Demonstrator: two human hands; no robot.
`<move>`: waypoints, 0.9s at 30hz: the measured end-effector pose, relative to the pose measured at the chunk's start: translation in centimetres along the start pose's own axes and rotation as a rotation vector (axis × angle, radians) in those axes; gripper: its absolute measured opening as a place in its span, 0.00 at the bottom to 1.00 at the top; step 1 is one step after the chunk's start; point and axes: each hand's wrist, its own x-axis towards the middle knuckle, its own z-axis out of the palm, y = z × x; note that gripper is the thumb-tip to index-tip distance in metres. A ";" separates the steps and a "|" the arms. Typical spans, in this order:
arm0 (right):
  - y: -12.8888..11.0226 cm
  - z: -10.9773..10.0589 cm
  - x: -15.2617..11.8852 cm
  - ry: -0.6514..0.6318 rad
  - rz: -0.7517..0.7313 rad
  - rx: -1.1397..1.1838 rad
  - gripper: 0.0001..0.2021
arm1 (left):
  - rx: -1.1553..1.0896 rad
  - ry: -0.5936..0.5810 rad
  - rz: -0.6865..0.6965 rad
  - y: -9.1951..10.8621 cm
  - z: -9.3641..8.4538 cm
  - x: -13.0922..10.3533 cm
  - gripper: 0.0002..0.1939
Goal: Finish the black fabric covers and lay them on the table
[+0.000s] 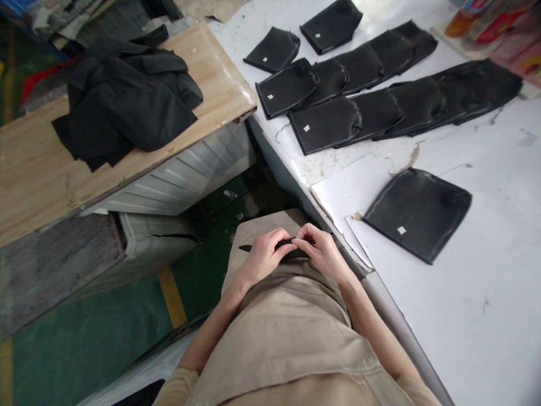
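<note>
Close in front of my body, above the beige apron [313, 321], both hands pinch a piece of black material [296, 252]. My left hand [267, 252] grips it on the left side, and a pointed black end sticks out past the fingers. My right hand [319, 248] has thumb and forefinger closed on the same piece, very near the left fingertips. Most of it is hidden by the fingers. On the white table to the right lies a single flat black leather-like panel [418, 214] with a small white square on it.
Overlapping rows of similar black panels [406, 107] lie across the white table [473, 316]. Crumpled black fabric [131, 101] is heaped on the wooden board [25, 163] at left. Bottles [469, 20] stand at the far right. A narrow gap separates board and table.
</note>
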 end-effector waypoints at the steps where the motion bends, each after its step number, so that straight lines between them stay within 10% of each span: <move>1: -0.1 -0.2 0.0 -0.006 0.000 0.013 0.11 | -0.031 0.016 -0.005 0.1 0.2 0.0 0.12; 27: -0.4 -0.5 -0.5 0.066 -0.197 -0.109 0.04 | -0.336 0.078 -0.166 0.5 0.9 -0.2 0.12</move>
